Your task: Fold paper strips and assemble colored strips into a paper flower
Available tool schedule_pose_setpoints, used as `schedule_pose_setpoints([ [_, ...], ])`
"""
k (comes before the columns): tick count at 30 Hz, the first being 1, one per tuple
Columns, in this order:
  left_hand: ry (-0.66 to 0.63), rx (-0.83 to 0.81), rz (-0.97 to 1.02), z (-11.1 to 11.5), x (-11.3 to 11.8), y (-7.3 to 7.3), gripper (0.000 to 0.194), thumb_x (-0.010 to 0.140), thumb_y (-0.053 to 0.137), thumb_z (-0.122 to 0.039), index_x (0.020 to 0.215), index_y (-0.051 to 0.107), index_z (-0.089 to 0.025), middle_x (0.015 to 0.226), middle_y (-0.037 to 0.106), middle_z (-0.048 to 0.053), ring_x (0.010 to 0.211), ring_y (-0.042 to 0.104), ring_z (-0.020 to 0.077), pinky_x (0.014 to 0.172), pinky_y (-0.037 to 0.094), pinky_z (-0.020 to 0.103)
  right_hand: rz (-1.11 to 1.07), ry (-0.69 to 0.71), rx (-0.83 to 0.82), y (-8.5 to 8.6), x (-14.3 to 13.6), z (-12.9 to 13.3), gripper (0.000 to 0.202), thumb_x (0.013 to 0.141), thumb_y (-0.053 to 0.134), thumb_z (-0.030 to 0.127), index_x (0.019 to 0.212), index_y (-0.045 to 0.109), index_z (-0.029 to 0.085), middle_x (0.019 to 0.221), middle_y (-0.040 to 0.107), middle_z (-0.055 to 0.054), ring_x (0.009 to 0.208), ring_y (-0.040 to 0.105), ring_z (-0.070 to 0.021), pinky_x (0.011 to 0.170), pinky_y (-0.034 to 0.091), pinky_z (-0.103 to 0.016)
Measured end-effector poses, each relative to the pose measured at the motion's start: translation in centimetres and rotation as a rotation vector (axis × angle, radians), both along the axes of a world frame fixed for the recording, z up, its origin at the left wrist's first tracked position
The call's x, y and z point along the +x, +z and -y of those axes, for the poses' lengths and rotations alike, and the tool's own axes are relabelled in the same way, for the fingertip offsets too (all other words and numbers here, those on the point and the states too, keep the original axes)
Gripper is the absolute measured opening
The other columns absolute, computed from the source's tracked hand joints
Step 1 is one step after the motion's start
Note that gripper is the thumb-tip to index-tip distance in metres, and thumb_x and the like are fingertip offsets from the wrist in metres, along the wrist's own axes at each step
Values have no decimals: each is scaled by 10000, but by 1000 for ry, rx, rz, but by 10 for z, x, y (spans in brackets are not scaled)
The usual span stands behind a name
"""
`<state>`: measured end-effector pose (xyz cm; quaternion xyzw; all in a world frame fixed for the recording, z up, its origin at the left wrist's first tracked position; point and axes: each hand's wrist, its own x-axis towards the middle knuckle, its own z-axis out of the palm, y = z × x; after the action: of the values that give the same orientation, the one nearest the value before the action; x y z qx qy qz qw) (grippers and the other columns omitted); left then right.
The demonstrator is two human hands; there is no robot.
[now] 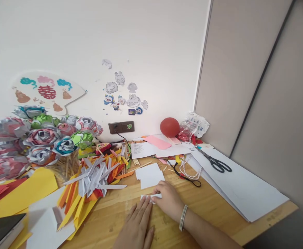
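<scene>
A small folded strip of white paper (156, 196) lies on the wooden table (115, 221) near the front middle. My left hand (137, 223) rests flat on the table, its fingertips on the strip's left part. My right hand (169, 199), with a beaded bracelet at the wrist, curls its fingers and pinches the strip's right end. Just beyond both hands sit white paper squares (151, 175). To the left is a pile of folded white paper strips (94, 176) on top of orange and yellow ones (76, 207).
Paper flowers (42, 138) crowd the left. Black scissors (215, 162) lie on large white sheets (242, 183) at right. A red balloon (170, 127), a bead string (190, 171) and a black cable (182, 175) are farther back. A dark device (3, 228) sits front left.
</scene>
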<state>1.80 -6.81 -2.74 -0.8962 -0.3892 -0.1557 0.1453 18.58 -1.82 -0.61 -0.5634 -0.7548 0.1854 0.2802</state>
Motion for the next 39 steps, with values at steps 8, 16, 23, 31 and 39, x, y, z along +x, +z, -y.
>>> schedule_pose_setpoints([
  [8,-5,-32,6,1,-2,1,529,865,352,-348,1353,212,-200,1352,386,67,1208,400,220,954,398,343,105,-39,52,0,11,1,168,645,674,341,747,613,222,864,550,-3,900,465,-176,755,286,-270],
  [16,-6,-36,48,-5,-5,-11,547,851,382,-368,1351,208,-231,1354,364,47,1203,400,225,947,418,354,87,-56,-17,5,53,14,232,587,703,317,764,590,220,891,543,0,902,462,-186,775,291,-283],
  [23,11,-354,18,-9,-10,20,496,831,382,-404,1301,338,-252,1341,359,33,1205,389,243,972,377,415,76,-56,-80,6,55,7,256,530,713,328,739,611,221,867,554,8,886,469,-186,771,303,-280],
  [31,121,-540,58,-17,-27,46,438,798,433,-350,1233,403,-378,1328,386,-60,1241,324,234,1008,299,465,96,-46,-140,13,54,4,282,511,714,347,748,636,217,868,556,2,864,476,-180,752,310,-273],
  [39,-66,-616,142,-21,-43,56,550,779,458,-187,1259,322,-417,1333,387,-49,1240,313,225,983,291,498,10,-1,-141,12,55,-1,148,507,729,250,638,669,215,807,572,6,808,508,-168,728,344,-252],
])
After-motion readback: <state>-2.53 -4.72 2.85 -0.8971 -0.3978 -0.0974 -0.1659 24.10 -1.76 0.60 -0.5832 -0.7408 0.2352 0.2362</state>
